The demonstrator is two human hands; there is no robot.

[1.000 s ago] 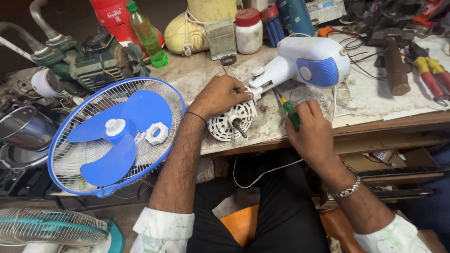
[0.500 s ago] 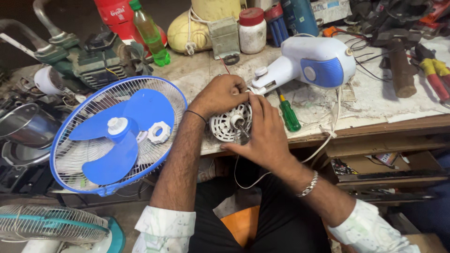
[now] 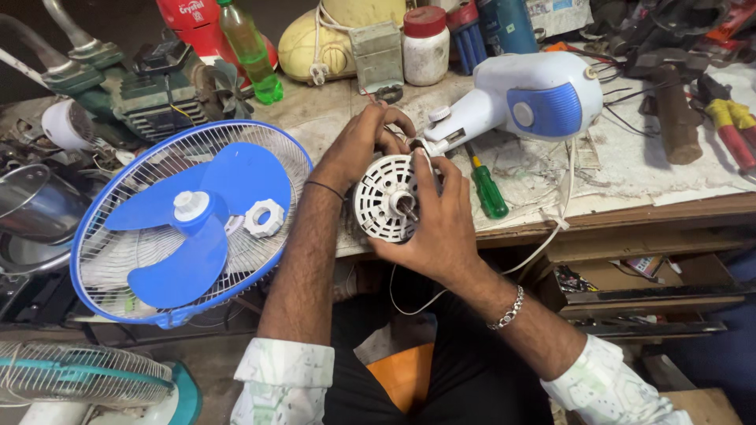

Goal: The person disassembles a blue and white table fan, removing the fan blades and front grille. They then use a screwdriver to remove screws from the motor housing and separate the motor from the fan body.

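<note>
Fans crowd the left side: a pale teal one [image 3: 79, 378] lies low in the corner, and above it a blue guard [image 3: 189, 220] lies flat, holding a three-bladed blue propeller [image 3: 185, 216] with a white toothed nut [image 3: 264, 218] resting loose on the wires. Behind these sit a green machine [image 3: 118, 79] and a green bottle [image 3: 250, 51].

Next comes the left hand [image 3: 358, 145], a thin band at its wrist, curled over the top edge of the white motor housing [image 3: 390, 198] (a round, slotted cap with a metal shaft poking from its middle). The housing sits at the front edge of the worn workbench [image 3: 630, 169], over the person's lap. The right hand [image 3: 441, 224] wraps it from the other side, fingers spread across the face, a chain bracelet [image 3: 508, 308] on that wrist. Both hands are closed on the housing, close together.

Just right of them, a green-handled screwdriver [image 3: 487, 189] lies on the bench, beside the white and blue fan neck [image 3: 528, 106]. A white cord [image 3: 551, 228] hangs over the edge. Farther right lie a rusty hammer [image 3: 677, 110] and pliers [image 3: 728, 130].
</note>
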